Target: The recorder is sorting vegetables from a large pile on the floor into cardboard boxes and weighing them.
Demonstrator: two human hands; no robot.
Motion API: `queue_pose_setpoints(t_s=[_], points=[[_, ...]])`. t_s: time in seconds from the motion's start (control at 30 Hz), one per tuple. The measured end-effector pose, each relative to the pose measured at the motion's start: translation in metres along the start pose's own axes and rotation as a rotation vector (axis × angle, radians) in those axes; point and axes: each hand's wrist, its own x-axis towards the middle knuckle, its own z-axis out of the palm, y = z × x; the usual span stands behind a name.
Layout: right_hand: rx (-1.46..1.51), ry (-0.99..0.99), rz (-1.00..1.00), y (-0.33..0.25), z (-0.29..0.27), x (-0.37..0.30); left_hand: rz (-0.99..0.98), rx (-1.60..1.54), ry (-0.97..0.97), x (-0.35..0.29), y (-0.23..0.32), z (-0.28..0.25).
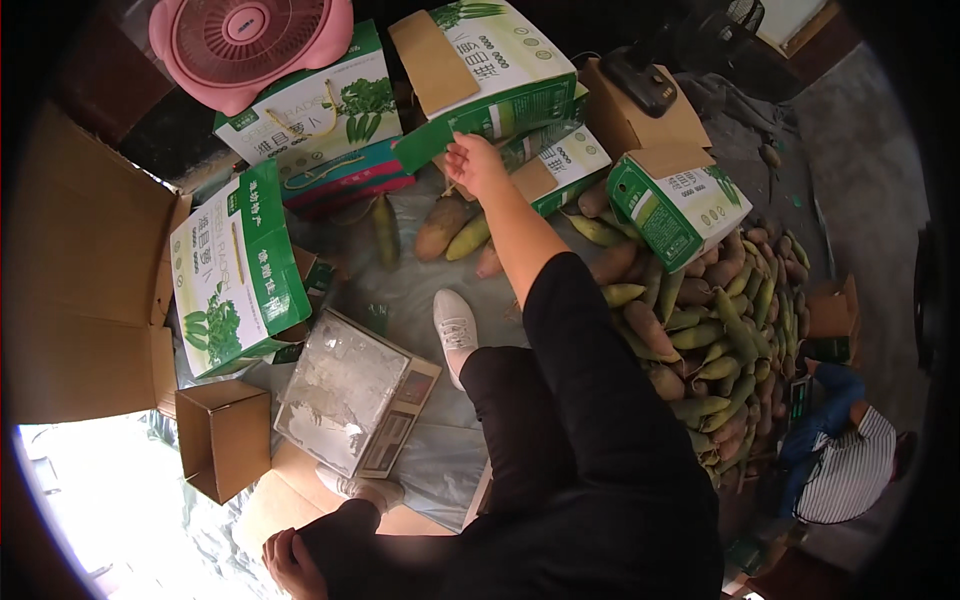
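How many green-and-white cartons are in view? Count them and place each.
5, maybe more hidden: one by the pink fan, one top centre under the right hand, one below that hand, one right by the pile, one left.

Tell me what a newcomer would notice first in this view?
Probably the big heap of green and reddish roots at right, with a person in a striped shirt crouched beside it. Next, the right hand reaching up to a green-and-white carton among several stacked at top. A pink fan sits top left; the left hand rests on the knee.
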Motion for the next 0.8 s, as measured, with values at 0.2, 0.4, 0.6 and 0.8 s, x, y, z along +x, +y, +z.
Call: queue_pose_setpoints(t_s=[0.2,0.4,0.6,0.8], points=[[0.230,-0.003,-0.065,-0.033,-0.010,-0.039,-0.010,0.009,0.016,-0.003,0.004,-0.003],[0.161,-0.056,-0.169,-0.086,-0.023,-0.142,0.006,0.065,0.047,-0.013,0.000,-0.008],[0.052,-0.106,-0.266,-0.127,-0.027,-0.234,0.034,0.017,0.114,-0.020,0.001,-0.009],[0.105,-0.243,-0.070,-0.128,0.006,-0.298,0.072,-0.009,0.197,-0.031,-0.002,-0.012]])
